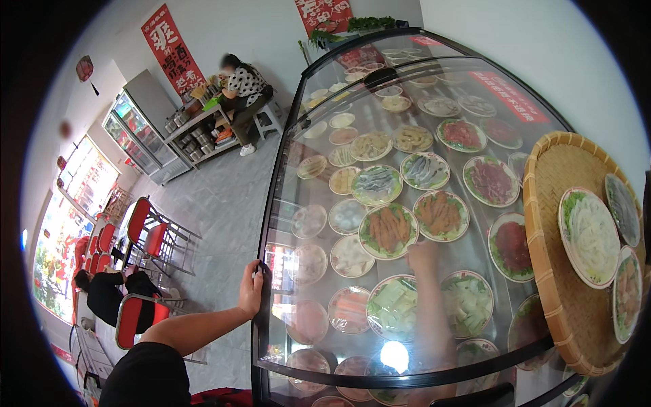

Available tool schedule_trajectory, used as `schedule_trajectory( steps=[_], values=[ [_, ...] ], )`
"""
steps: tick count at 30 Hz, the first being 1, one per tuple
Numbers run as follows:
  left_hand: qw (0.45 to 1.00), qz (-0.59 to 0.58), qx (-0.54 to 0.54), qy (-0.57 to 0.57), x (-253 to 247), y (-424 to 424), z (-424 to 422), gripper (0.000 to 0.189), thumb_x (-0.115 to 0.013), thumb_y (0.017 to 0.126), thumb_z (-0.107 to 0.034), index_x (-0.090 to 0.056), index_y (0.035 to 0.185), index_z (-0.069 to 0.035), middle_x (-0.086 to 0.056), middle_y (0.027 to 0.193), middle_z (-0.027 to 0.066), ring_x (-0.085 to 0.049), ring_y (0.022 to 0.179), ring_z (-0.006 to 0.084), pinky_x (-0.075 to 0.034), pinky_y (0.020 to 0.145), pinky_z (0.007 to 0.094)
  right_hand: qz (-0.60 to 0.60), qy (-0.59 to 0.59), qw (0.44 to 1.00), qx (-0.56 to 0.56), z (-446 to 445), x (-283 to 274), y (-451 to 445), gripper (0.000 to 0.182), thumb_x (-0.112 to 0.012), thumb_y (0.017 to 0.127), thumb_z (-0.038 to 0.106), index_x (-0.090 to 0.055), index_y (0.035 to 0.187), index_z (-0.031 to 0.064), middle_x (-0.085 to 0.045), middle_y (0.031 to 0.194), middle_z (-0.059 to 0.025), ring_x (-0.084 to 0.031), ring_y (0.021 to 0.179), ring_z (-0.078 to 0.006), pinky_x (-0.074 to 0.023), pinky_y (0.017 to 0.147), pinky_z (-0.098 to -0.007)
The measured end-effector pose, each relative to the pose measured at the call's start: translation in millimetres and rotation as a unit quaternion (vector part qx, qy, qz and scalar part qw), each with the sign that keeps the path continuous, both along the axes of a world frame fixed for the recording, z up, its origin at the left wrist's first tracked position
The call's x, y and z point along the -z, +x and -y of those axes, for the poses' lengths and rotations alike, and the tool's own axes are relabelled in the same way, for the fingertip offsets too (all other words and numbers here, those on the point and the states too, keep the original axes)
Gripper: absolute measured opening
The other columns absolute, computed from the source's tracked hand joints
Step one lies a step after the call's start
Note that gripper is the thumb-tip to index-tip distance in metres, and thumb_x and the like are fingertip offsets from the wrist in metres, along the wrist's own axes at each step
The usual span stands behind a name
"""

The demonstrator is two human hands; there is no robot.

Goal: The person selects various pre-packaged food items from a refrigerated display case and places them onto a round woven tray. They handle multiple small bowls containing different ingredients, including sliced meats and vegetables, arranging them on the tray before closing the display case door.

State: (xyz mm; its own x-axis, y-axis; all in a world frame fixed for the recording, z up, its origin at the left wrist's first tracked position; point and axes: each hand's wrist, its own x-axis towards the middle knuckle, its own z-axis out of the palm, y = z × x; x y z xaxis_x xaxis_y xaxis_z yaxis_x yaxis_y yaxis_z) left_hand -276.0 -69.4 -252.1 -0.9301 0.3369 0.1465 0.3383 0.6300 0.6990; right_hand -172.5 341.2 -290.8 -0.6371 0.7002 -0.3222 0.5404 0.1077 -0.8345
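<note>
My left hand (252, 291) is wrapped around the black edge frame (261, 305) of a glass-topped display case. Through the glass I see my right hand (423, 255) inside the case, its fingers at the lower right rim of a film-wrapped plate of orange-brown food on green leaves (388, 231). Glare and blur hide whether the fingers grip that rim. A similar orange-brown plate (441, 215) sits just beyond the hand. Below it are a plate of pale green slices (394, 307) and another pale plate (467, 304), partly behind my forearm.
On the case's right side rests a round woven bamboo tray (546, 213) bearing several wrapped plates (590, 236). Red folding chairs (138, 219) and a seated person (122, 295) are at left. Another person (249, 89) sits by a metal shelf table (203, 129) and a glass-door fridge (145, 127).
</note>
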Motion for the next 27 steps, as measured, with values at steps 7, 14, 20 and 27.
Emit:
schedule_trajectory(
  steps=[7,14,20,27],
  values=[
    [0.999,-0.001,0.014,0.053,-2.3,1.1,-12.3,0.035,-0.038,0.091,-0.016,-0.04,0.123,-0.001,-0.051,0.11,0.0148,-0.048,0.102,0.0224,-0.036,0.092,0.0302,0.077,-0.062,0.995,0.005,-6.4,3.6,18.1,0.03,-0.059,0.077,0.024,-0.059,0.105,0.0123,-0.056,0.109,-0.0168,-0.055,0.098,-0.0263,-0.0446,0.074,-0.037],
    [0.999,0.006,0.018,0.045,-6.3,2.8,-15.0,0.036,-0.037,0.091,-0.016,-0.038,0.123,0.0,-0.049,0.112,0.0155,-0.047,0.104,0.0227,-0.035,0.093,0.0303,-0.016,0.081,0.989,-0.122,-49.2,22.3,44.2,0.016,-0.052,0.073,0.01,-0.061,0.075,-0.0034,-0.061,0.061,-0.013,-0.06,0.048,-0.0186,-0.0467,0.046,-0.0288],
    [1.0,0.006,0.011,0.006,-14.2,8.0,-12.8,0.036,-0.036,0.091,-0.017,-0.038,0.123,0.0,-0.049,0.112,0.0165,-0.047,0.104,0.0247,-0.034,0.094,0.0311,-0.059,0.068,0.983,0.159,-77.7,13.3,48.1,0.024,-0.047,0.08,0.013,-0.061,0.069,-0.0023,-0.058,0.05,-0.011,-0.062,0.048,-0.0224,-0.0488,0.054,-0.0345],
    [1.0,-0.004,0.018,0.006,-11.4,4.6,-7.5,0.036,-0.036,0.092,-0.018,-0.038,0.123,0.0,-0.049,0.113,0.0159,-0.047,0.104,0.0245,-0.034,0.093,0.0312,-0.069,-0.001,0.982,0.174,-87.4,6.8,36.2,0.018,-0.051,0.074,0.009,-0.059,0.073,-0.0075,-0.058,0.056,-0.0134,-0.055,0.041,-0.0178,-0.041,0.037,-0.03]
  ],
)
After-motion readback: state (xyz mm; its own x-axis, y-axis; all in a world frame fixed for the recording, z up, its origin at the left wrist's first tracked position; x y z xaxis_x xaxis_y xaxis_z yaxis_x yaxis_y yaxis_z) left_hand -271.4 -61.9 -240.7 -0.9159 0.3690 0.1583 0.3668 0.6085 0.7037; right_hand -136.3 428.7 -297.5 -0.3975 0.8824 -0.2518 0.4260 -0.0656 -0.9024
